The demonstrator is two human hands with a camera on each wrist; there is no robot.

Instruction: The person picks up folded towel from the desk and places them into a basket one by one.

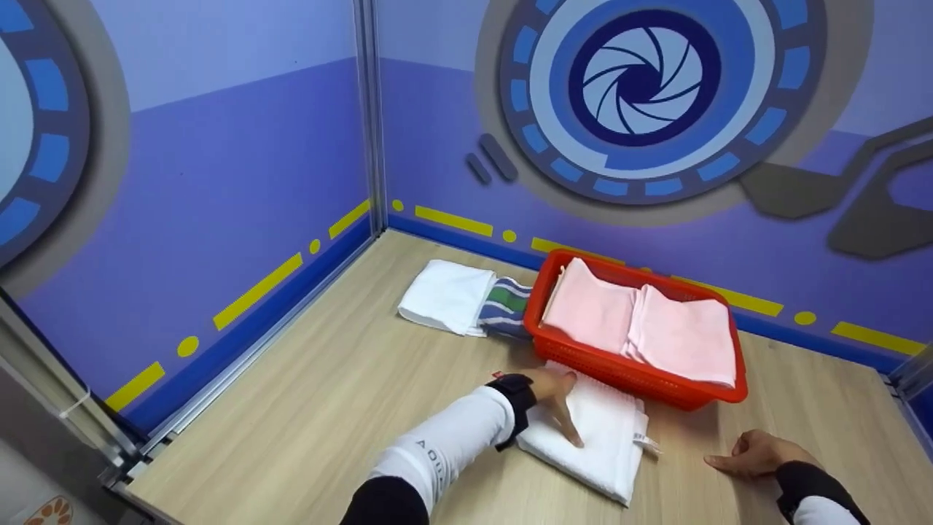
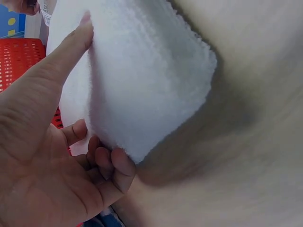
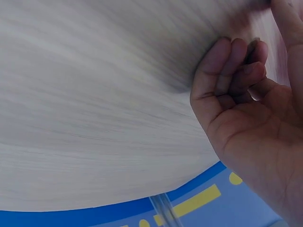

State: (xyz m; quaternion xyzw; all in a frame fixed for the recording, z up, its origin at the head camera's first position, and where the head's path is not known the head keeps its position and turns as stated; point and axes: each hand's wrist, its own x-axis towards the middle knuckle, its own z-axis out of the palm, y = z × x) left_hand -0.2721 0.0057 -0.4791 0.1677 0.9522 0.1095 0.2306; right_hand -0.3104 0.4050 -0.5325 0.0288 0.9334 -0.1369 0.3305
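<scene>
We are pressing the thumb of the left hand (image 1: 557, 395) down on a folded white towel (image 1: 601, 446), while its other fingers are curling at the towel's edge, as the left wrist view is showing. That grip is standing fairly wide, thumb and fingers well apart, and it is having hold of the towel between them. The towel is lying on the wood-grained worktop (image 1: 306, 408), just in front of a red basket (image 1: 656, 386), and a small white label (image 1: 644, 442) is sticking out from its right side.

We are holding the right hand (image 1: 762, 456) to the right of the towel, apart from it and near the worktop. Its grip is having hold of nothing; the fingers are curling loosely, and in the head view one digit is pointing toward the towel.

In the basket we are seeing two stacks of pink cloths (image 1: 685, 335) lying side by side. Left of the basket, a striped cloth (image 1: 506, 300) in blue, white and green is lying between it and a second white towel (image 1: 448, 295), also folded. Behind everything, purple and blue wall panels (image 1: 240, 160) are meeting at a corner, and yellow dashes are running along their lower edges.
</scene>
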